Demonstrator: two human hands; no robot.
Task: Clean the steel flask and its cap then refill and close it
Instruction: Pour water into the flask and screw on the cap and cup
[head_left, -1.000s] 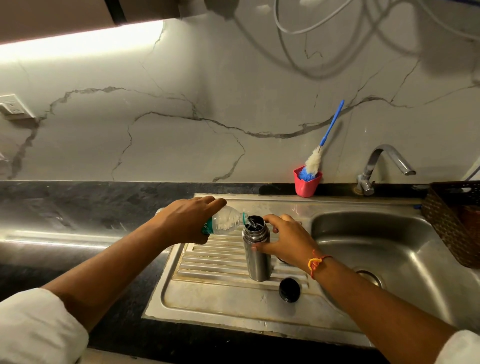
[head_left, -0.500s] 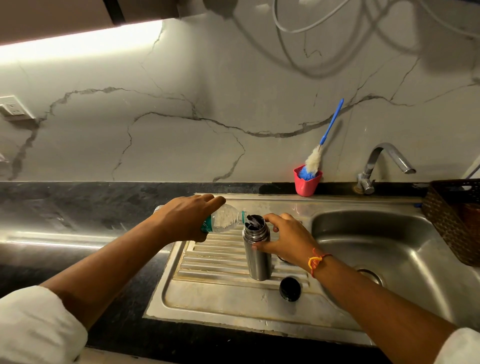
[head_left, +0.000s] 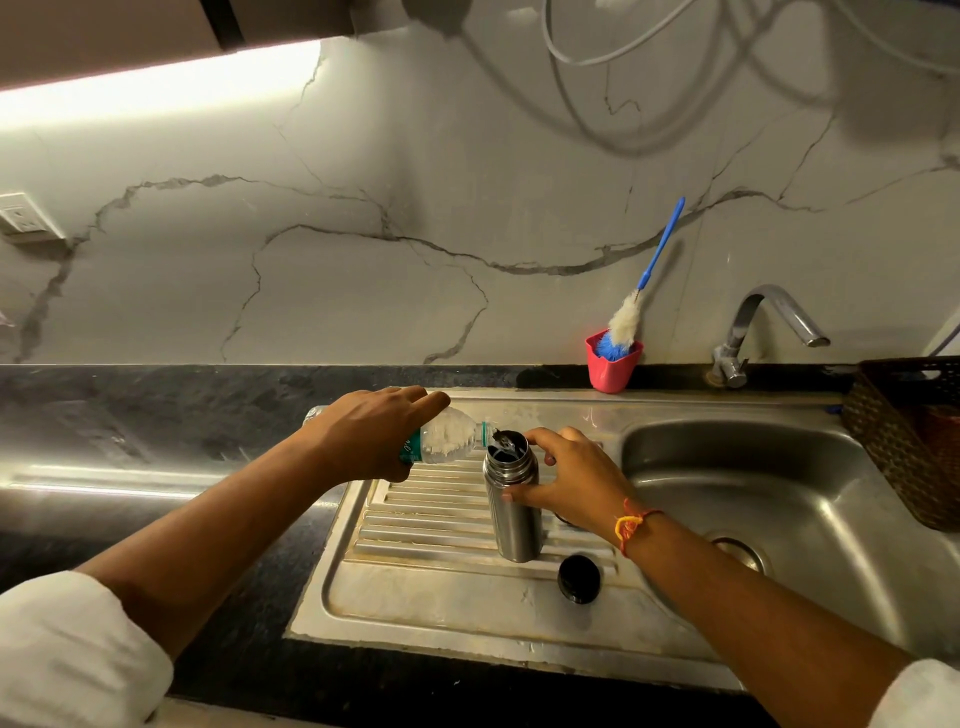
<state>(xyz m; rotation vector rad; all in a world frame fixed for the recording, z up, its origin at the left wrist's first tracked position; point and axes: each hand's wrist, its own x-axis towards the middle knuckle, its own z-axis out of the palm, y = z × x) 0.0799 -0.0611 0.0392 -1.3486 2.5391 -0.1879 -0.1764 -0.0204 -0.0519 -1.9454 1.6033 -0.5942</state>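
Stainless steel flask (head_left: 514, 509) shown upright on the ribbed drainboard (head_left: 415, 587) of the sink, its long axis vertical and its open mouth directed upward, toward the camera. The flask body is grasped by the right hand (head_left: 571, 483), whose fingers are curled round it from the 3 o'clock side. A clear plastic water bottle (head_left: 449, 440) is gripped by the left hand (head_left: 374, 436) and held nearly horizontal, its long axis running from 9 to 3 o'clock and its neck brought to the flask's rim from 10 o'clock; water is visible at the mouth. The refilling step is judged to be under way. Cleaning is taken as finished, since the bottle brush (head_left: 631, 312) is parked in a pink cup (head_left: 613, 369) at 1 o'clock of the flask. The fill remains to be completed, and the black cap (head_left: 579, 578), lying loose on the drainboard at 5 o'clock of the flask and apart from it, remains to be screwed on.
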